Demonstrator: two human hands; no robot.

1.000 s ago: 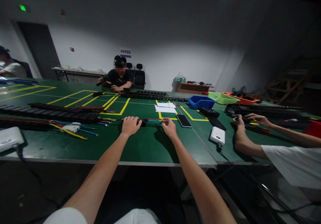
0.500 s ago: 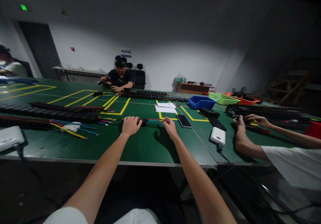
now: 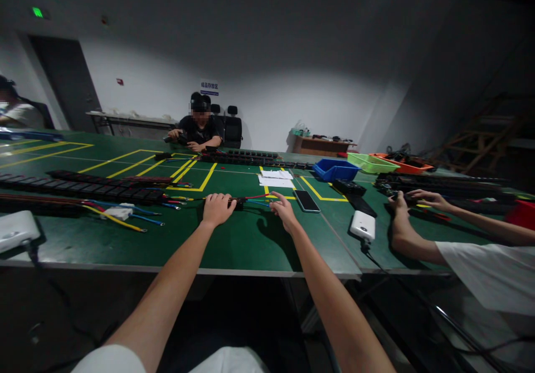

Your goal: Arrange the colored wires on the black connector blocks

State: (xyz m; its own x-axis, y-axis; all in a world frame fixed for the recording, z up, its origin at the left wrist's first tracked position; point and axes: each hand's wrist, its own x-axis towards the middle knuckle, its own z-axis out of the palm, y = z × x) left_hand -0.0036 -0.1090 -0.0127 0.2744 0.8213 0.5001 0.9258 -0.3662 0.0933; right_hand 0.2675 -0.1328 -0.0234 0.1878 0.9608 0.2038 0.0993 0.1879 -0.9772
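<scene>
A black wire harness (image 3: 239, 202) lies across the green table in front of me, with red, blue and other coloured wires running out to the right. Over its dark body rests my left hand (image 3: 218, 210), fingers wrapped down around it. My right hand (image 3: 284, 213) is at the wire ends, its lower fingers curled by the blue wire (image 3: 262, 203). Its index finger points out beside the tip of the red wire (image 3: 259, 197). The exact grip of the right fingertips is small and partly hidden. To its right lies a phone (image 3: 306, 200).
Black harnesses (image 3: 83, 186) with loose coloured leads lie on the left. White papers (image 3: 276, 179), a blue bin (image 3: 335, 169) and a green basket (image 3: 371, 163) stand farther back. A white device (image 3: 363, 226) trails a cable. A co-worker's hands (image 3: 430, 199) work at right; another person sits opposite.
My right index finger has lifted and straightened, and the red wire's end has risen away from the other wires. The left hand has stayed on the harness.
</scene>
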